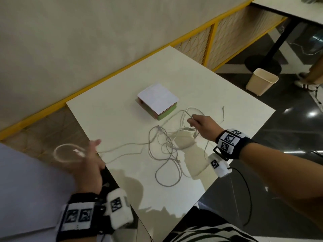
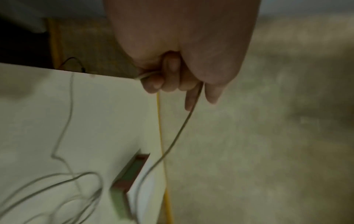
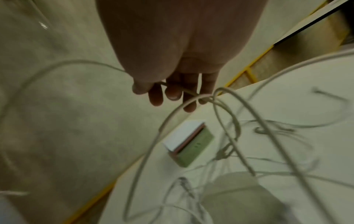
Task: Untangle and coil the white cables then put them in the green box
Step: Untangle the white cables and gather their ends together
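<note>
A tangle of white cables [image 1: 167,147] lies on the white table [image 1: 122,105], in front of the green box [image 1: 165,115], whose white lid is closed. My left hand [image 1: 94,154] is off the table's left corner. It grips one cable, which forms a blurred loop [image 1: 64,152] to the hand's left. In the left wrist view its curled fingers [image 2: 168,78] hold that cable [image 2: 178,133]. My right hand [image 1: 192,121] is above the tangle near the box and pinches lifted strands. In the right wrist view a cable [image 3: 184,91] passes between its fingers [image 3: 172,92], above the green box [image 3: 193,147].
A loose cable end [image 1: 223,112] lies toward the table's right edge. A yellow-framed railing [image 1: 122,67] runs along the far side. A beige bin [image 1: 261,82] stands on the dark floor at the right, near someone's shoe [image 1: 304,83] and another table's base [image 1: 262,63].
</note>
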`<state>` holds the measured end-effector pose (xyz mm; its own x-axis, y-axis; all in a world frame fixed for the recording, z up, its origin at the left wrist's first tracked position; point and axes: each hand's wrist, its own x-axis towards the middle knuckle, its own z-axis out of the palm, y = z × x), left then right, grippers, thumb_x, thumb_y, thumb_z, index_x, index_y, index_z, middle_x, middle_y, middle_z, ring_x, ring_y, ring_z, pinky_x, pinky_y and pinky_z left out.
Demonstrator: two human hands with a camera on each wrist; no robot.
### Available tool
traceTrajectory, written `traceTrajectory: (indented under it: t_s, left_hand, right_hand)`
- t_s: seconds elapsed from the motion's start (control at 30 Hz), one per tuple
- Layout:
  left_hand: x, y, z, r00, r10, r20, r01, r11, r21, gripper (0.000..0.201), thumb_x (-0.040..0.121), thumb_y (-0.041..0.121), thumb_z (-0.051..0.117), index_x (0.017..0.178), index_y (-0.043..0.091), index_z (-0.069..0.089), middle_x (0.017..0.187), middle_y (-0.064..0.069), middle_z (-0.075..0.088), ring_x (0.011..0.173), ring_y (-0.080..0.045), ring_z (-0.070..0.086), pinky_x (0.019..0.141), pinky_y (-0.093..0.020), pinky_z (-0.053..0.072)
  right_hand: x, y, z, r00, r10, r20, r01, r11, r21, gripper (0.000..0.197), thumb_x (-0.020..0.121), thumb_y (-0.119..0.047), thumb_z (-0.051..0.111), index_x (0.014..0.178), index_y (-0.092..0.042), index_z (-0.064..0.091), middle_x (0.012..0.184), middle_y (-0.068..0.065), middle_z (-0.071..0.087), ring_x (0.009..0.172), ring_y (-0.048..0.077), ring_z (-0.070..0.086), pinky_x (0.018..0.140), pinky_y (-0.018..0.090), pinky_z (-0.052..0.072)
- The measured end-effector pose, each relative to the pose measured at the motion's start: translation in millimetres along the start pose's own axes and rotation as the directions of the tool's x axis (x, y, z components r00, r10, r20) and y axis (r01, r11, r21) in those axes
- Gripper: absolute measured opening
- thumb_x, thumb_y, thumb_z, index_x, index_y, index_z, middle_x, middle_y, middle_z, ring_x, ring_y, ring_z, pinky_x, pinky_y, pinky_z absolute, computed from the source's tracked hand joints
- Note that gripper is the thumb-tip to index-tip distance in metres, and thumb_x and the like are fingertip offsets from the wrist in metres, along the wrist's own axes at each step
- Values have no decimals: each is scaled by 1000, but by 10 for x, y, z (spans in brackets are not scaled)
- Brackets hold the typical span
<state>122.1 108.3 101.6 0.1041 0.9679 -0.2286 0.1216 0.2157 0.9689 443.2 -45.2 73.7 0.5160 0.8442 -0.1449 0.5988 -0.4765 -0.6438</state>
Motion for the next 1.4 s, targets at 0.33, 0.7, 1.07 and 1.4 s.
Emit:
traceTrajectory:
  t_s: [0.33, 0.7, 1.07, 1.4]
  left_hand:
    - [-292, 0, 983, 966, -49, 253, -19, 965, 260, 32, 78, 56, 63, 83, 25, 60, 65, -4, 58, 67, -28, 52, 69, -38, 44]
    - [-337, 174, 1114, 914, -112, 391, 31, 978, 207, 47, 90, 54, 49, 84, 12, 71, 37, 9, 30, 37, -11, 31, 43, -23, 28]
    - [98, 25, 762, 968, -112, 225, 89, 990, 109, 39, 94, 29, 54, 58, 14, 59, 49, 13, 50, 40, -11, 35, 43, -24, 30]
    - [-30, 103, 601, 904, -26, 427, 31, 1000, -6, 28, 77, 40, 68, 68, 13, 69, 36, 10, 26, 35, -7, 15, 40, -18, 16]
  right_hand:
    - [189, -891, 396, 887, -462, 3, 455, 874, -168, 30, 95, -25, 46, 101, -1, 63, 85, 21, 57, 76, 35, 56, 66, 36, 42]
    - [194, -924, 337, 854, -515, 76, 520, 851, -74, 30, 98, -20, 40, 121, -10, 57, 101, 16, 64, 90, 32, 62, 75, 38, 48]
    - [358, -245, -43, 949, -241, 201, 259, 963, -69, 32, 92, -37, 53, 81, -8, 62, 55, -6, 51, 54, 8, 47, 64, 28, 36]
    - [171, 373, -711, 976, -80, 203, 68, 996, 65, 34, 84, -42, 43, 65, -14, 49, 63, -4, 48, 60, 6, 44, 64, 17, 35]
